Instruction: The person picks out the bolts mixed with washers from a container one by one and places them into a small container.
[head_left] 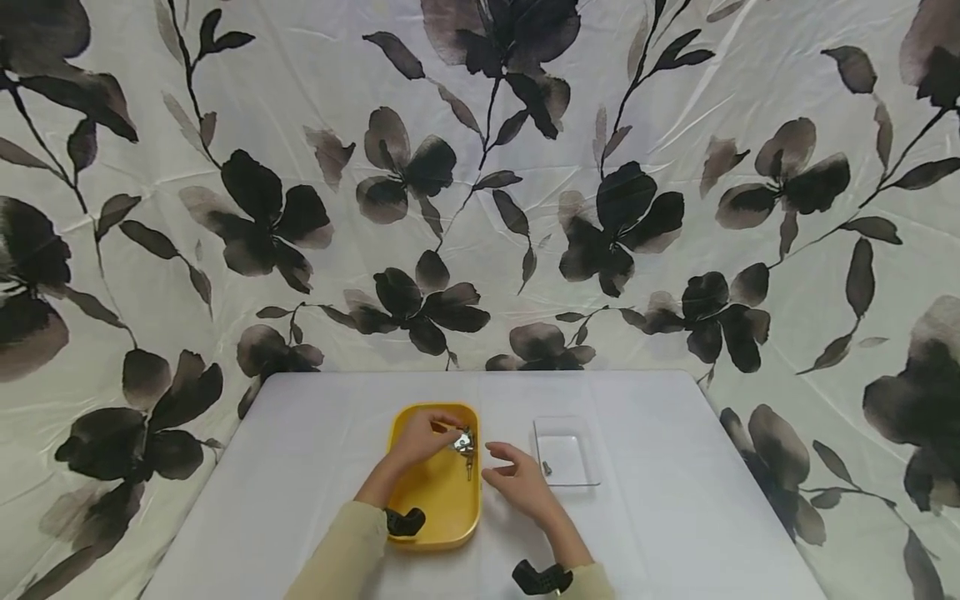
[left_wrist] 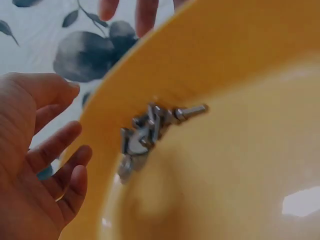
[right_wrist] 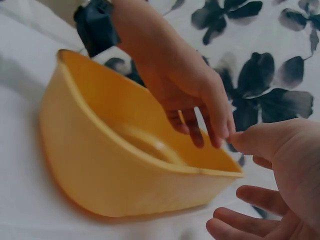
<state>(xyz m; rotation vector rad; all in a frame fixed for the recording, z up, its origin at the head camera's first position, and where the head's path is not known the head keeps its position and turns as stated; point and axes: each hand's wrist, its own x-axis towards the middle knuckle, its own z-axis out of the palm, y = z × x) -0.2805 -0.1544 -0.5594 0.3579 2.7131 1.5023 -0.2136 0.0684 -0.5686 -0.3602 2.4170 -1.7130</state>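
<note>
In the head view my left hand (head_left: 423, 437) hangs over the far part of a yellow tray (head_left: 435, 542), close to a small heap of shiny metal bolts (head_left: 463, 446). The left wrist view shows these bolts (left_wrist: 145, 132) piled against the tray's wall. There the thumb and loosely bent fingers of my left hand (left_wrist: 45, 145) stand apart, and no held thing shows. My right hand (head_left: 521, 483) is just right of the tray, above the table, fingers relaxed and spread from the thumb. Nothing shows in my right hand (right_wrist: 285, 175) in the right wrist view either.
A clear square container (head_left: 567, 450) stands right of the yellow tray, with one small bolt (head_left: 547, 468) near its left side. Both lie on a white table (head_left: 652, 500). Behind it hangs a floral cloth (head_left: 480, 208). Each wrist carries a dark camera band (head_left: 405, 522).
</note>
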